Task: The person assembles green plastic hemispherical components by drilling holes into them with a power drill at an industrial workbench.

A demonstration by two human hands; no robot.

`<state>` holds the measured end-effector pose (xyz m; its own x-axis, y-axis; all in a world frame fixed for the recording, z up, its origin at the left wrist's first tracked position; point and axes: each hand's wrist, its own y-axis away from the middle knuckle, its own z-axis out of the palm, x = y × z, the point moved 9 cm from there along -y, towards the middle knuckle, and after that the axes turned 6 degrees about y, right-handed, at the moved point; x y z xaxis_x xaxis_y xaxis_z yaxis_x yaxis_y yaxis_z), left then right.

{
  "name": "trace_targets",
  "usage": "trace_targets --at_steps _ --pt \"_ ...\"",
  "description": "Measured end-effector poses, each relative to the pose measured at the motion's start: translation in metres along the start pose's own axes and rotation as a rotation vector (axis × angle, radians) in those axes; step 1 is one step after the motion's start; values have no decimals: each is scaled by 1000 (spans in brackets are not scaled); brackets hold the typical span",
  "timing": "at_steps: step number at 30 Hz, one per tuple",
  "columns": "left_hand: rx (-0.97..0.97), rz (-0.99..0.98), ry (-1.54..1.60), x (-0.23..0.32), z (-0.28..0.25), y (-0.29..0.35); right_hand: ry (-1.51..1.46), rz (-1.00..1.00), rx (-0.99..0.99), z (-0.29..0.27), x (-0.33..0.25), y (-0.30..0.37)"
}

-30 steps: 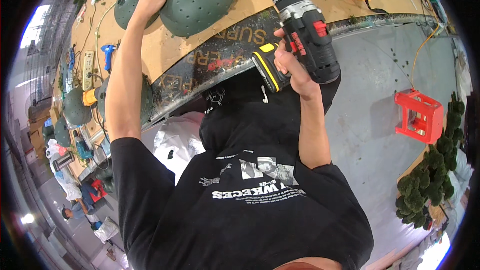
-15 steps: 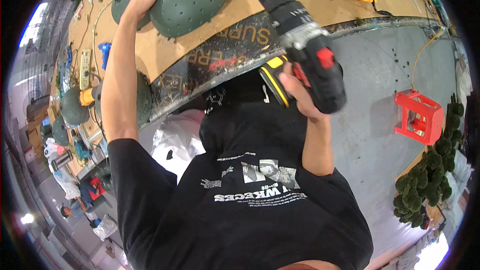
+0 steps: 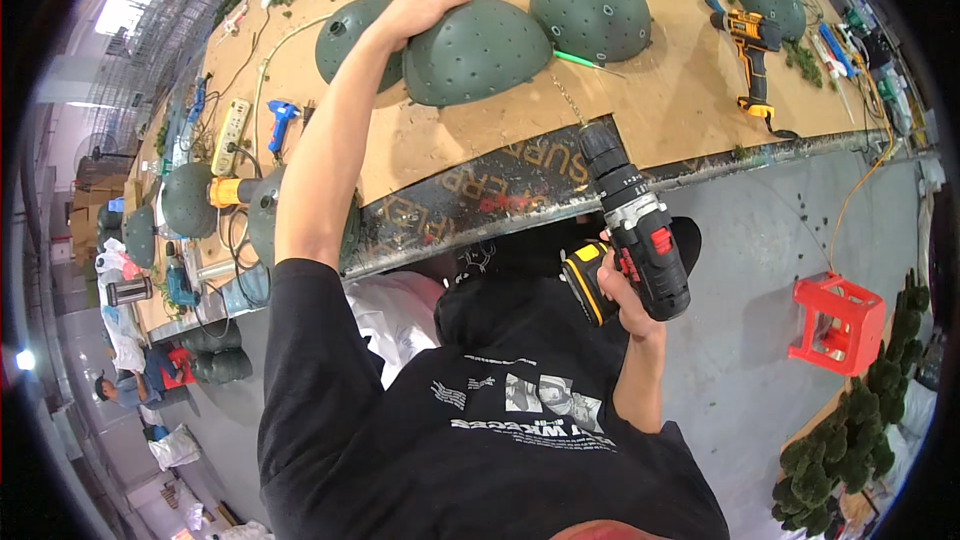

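My left hand [image 3: 428, 12] grips the top of a dark green dome [image 3: 478, 55] dotted with small holes; its fingers curl over the far side. In my right hand [image 3: 630, 298] is a black and red cordless drill [image 3: 632, 225] with a yellow-edged battery. Its long twist bit points away from me over the bench edge, to the right of the held dome and apart from it. A second green dome [image 3: 350, 32] stands partly behind my left forearm. Beyond the bit sits another dome [image 3: 592, 12], with a thin green-handled tool [image 3: 574, 58] beside it.
On the right of the workbench [image 3: 680, 100] lie a yellow and black power drill [image 3: 750, 55] and another dome [image 3: 768, 2]. A blue glue gun [image 3: 282, 125] and a power strip [image 3: 232, 135] are at left. A red stool [image 3: 838, 325] stands on the floor.
The view has shifted, showing more of the bench. The drill has drawn back and lower, and its bit now shows fully. My left hand stays on the dome.
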<state>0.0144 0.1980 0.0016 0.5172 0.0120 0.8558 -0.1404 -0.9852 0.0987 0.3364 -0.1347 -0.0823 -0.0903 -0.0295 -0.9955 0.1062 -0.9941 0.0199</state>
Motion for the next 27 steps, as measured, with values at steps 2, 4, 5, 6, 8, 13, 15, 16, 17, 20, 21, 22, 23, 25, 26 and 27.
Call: trace_targets --at_steps 2,4,5,6,8,13,15,16,17,20,21,22,23,25,26,27 --pt "-1 7 6 2 1 -2 51 -20 2 3 -2 0" --pt "8 -50 -2 6 5 0 112 -40 12 0 -4 -1" --pt "34 -27 -32 11 8 0 157 -48 -23 -1 -4 0" --pt "33 -17 -30 15 9 0 200 -60 -58 2 -6 -2" --pt "102 22 -91 22 7 1 161 -13 -32 5 -2 -3" --pt "97 20 -339 41 16 -25 211 -62 -46 22 -26 -3" --pt "88 38 -417 51 23 -33 221 -89 -55 27 -31 -2" --pt "82 56 -503 57 25 -36 224 -84 -57 30 -32 -2" --pt "50 38 -524 59 26 -40 223 -94 -58 31 -34 -4" --pt "40 -221 -497 90 37 -18 252 -86 -30 26 -30 -2" --pt "88 -231 -501 86 28 -22 271 -91 -49 28 -31 -2" --pt "89 -232 -497 80 24 -24 275 -90 -51 30 -31 -2" --pt "68 -240 -468 73 21 -28 238 -56 -48 30 -29 -2" --pt "78 -261 -440 78 24 -23 206 -15 -38 28 -24 -1" --pt "73 -260 -436 79 26 -24 223 -42 -36 27 -24 -1" --pt "62 -261 -435 78 28 -26 240 -69 -38 27 -26 -1"
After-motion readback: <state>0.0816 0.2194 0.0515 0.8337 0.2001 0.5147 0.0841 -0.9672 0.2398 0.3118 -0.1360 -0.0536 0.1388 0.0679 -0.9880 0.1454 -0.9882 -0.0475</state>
